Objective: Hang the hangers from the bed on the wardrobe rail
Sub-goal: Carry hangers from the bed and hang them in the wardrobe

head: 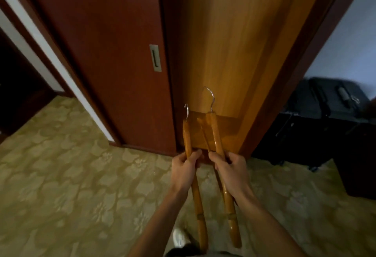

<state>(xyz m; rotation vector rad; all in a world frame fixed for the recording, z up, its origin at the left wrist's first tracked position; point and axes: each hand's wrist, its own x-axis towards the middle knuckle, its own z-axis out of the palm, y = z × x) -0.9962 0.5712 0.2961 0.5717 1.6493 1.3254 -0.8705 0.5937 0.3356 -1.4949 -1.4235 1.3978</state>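
Observation:
I stand in front of the open wardrobe [230,53], whose light wooden inside shows beside a dark red sliding door [105,53]. My left hand [184,167] grips one wooden hanger [188,136] with its metal hook pointing up. My right hand [230,166] grips a second wooden hanger [216,134], hook up too, with a thin crossbar beside it. Both hangers point toward the wardrobe's lower part. The rail is out of view.
A metal recessed handle [155,57] sits on the sliding door. A dark suitcase [325,102] rests on a black stand at the right. Patterned beige carpet [71,185] covers the floor. A doorway with a white frame [40,39] is at the left.

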